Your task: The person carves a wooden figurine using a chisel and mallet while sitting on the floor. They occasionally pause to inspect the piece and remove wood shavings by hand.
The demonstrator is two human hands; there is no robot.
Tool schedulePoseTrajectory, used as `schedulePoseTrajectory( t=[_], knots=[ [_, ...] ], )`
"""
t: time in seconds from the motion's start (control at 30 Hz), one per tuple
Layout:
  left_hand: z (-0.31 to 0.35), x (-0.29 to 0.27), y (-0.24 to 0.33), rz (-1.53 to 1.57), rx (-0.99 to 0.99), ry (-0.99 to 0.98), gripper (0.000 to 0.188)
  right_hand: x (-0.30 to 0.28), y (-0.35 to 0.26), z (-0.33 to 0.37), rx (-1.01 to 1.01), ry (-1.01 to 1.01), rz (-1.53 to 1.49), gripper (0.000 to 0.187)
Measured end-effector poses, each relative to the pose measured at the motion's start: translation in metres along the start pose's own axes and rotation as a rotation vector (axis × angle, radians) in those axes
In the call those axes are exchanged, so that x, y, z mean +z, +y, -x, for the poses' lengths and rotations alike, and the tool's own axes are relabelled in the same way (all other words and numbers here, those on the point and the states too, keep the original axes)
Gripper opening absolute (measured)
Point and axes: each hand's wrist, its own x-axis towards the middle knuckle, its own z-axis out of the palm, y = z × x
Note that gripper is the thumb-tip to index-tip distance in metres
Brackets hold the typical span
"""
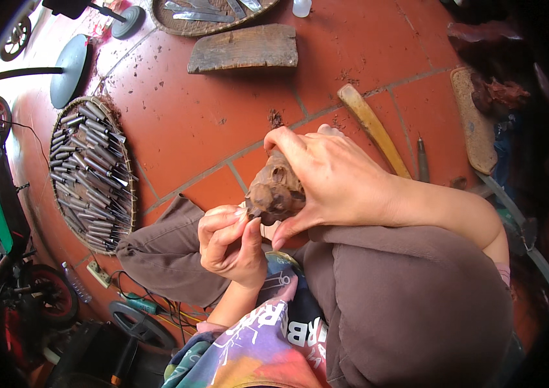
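Note:
A small dark-brown wood carving [276, 187] with rounded, knobbly shapes is held above my lap. My right hand [336, 171] wraps round its right side, fingers over the far side and the thumb stretched below. At its lower left edge, the fingertips of my left hand [230, 242] are pinched together against the carving. Whether something small sits between those fingertips is hidden. Just beyond my right hand, a yellowish curved wooden bar [374, 129] lies on the floor beside a slim, dark pointed tool [423, 160].
On the left, a round woven basket [133, 194] holds several wood-handled carving tools [93, 174]. A worn wooden board [245, 50] and a woven tray [222, 29] with metal blades lie ahead. Wood shavings [275, 118] dot the red tiles. A power strip [98, 274] with cords is at lower left.

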Motion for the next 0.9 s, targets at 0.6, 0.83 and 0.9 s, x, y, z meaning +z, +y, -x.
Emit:
schedulePoseTrajectory(
  t=[0.6,0.83,0.9],
  knots=[
    [-0.015,0.003,-0.007,0.085,-0.03,-0.082,0.023,0.003,0.005,-0.002,-0.04,0.11,0.081,0.092],
    [-0.018,0.002,-0.008,0.084,-0.03,-0.092,0.025,0.007,0.004,-0.005,-0.027,0.124,0.102,0.093],
    [-0.02,0.001,-0.008,0.109,-0.033,-0.106,0.024,0.006,0.004,-0.005,-0.019,0.11,0.105,0.093]
  ],
)
